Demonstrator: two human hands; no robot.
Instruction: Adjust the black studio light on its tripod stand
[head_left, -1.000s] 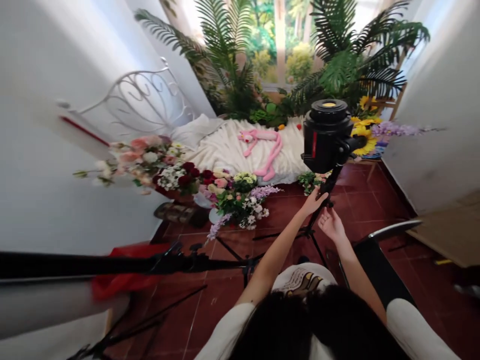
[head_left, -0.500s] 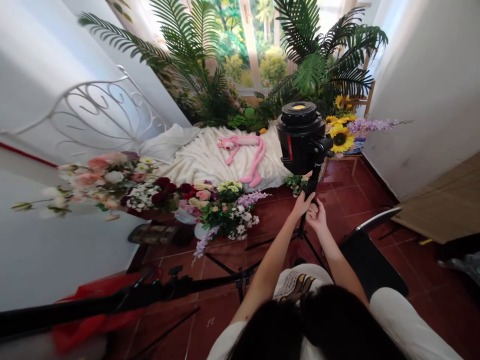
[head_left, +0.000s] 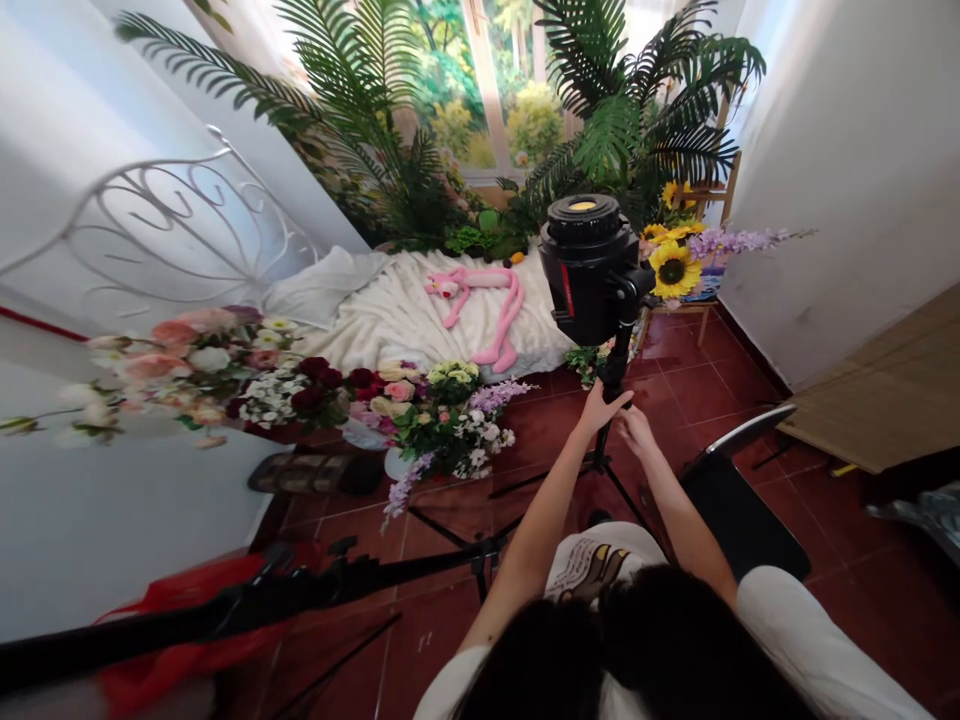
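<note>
Photo studio, by all signs: a narrow room with white walls (head_left: 840,180) and red floor tiles (head_left: 697,390). At top center, a garden backdrop (head_left: 465,90) behind large palm plants (head_left: 352,100). At upper left, a white metal headboard (head_left: 165,215), with no bed frame in sight. At center, a fluffy white blanket (head_left: 390,320) spread low, under a pink plush toy (head_left: 480,285). Along the left, banks of flowers (head_left: 187,365); at right, sunflowers (head_left: 673,270) above a wooden chair (head_left: 679,312). Right of center, a black studio light (head_left: 585,270) on a stand; at lower left, a long black boom pole (head_left: 225,605).
</note>
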